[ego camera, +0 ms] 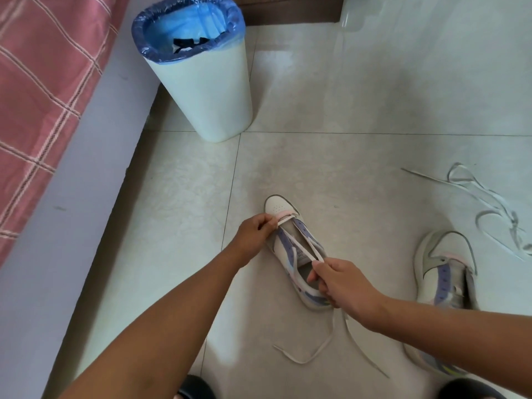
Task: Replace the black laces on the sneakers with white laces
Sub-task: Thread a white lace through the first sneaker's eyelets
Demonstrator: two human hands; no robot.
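White lace (302,249) between left hand (256,228) and right hand (339,283), over sneaker (280,208).

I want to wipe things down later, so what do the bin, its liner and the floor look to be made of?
The bin looks like smooth matte white plastic, judging by its even, seamless wall. Its liner looks like thin blue plastic film: glossy, translucent and crinkled over the rim. The floor appears to be glazed ceramic or stone tile, pale and faintly mottled, with grout lines and soft reflections.

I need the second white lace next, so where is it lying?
The spare white lace lies loose on the tiled floor at the far right, just beyond the unlaced sneaker.
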